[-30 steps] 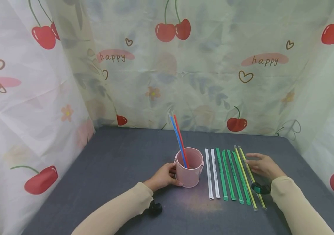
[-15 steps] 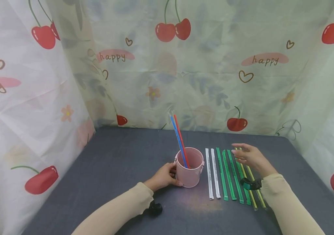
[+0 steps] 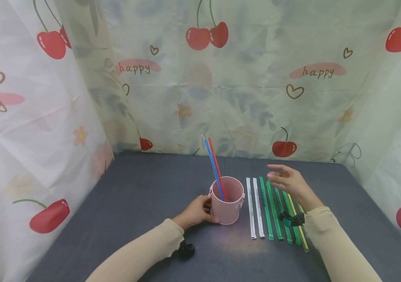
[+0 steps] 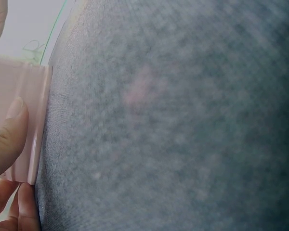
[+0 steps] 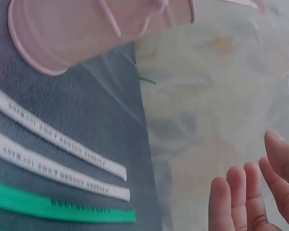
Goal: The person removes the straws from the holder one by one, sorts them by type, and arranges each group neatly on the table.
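My left hand (image 3: 197, 212) grips the side of a small pink bucket (image 3: 225, 211), thumb in front and fingers behind. In the left wrist view the thumb (image 4: 12, 132) lies against the bucket's wall. A blue straw (image 3: 212, 164) and a red straw (image 3: 217, 166) in clear wrappers lean inside it. My right hand (image 3: 292, 184) hovers over the far ends of the green straws, fingers extended, holding nothing. To the bucket's right lie two white paper-wrapped straws (image 3: 251, 207), several green-wrapped straws (image 3: 266, 207) and yellow straws (image 3: 303, 235), partly hidden by the right arm.
A dark grey cloth-covered table (image 3: 144, 188) lies under everything. Curtains printed with cherries (image 3: 207, 36) hang behind it and on both sides. A black wrist device (image 3: 186, 250) sits below my left sleeve, another (image 3: 292, 219) on my right wrist.
My right hand has moved left and away from the yellow straws, rising over the green ones. The left hand and the bucket have stayed put.
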Motion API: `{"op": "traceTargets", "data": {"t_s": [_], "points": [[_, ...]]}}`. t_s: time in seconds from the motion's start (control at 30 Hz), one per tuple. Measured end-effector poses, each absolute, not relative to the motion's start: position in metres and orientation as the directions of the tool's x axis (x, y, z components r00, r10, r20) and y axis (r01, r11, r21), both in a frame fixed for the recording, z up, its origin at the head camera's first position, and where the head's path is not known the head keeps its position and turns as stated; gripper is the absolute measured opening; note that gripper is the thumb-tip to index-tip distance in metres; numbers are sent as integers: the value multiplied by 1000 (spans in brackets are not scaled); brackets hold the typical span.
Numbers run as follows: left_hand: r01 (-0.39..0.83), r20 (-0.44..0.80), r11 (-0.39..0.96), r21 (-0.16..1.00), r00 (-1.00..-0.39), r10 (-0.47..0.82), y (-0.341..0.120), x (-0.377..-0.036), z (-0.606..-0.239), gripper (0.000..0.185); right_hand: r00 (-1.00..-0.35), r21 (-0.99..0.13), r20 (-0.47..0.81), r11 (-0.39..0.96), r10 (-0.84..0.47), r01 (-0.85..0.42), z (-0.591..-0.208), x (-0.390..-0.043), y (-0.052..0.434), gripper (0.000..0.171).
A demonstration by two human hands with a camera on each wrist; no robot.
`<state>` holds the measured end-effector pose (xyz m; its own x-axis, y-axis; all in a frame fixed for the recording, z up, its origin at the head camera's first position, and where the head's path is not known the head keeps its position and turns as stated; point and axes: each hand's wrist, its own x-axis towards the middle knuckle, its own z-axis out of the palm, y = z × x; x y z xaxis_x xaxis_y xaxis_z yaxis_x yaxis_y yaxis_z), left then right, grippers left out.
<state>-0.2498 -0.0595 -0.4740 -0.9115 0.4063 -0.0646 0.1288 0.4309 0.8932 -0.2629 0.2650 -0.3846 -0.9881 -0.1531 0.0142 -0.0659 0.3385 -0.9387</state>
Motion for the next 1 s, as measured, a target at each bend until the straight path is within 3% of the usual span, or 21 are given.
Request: {"op": "traceTargets", "data": {"t_s": [1.0], "points": [[148, -49, 432, 890, -910, 413, -59, -252, -478, 67, -967, -962, 142, 199, -211, -185, -366, -267, 186, 50]]}}
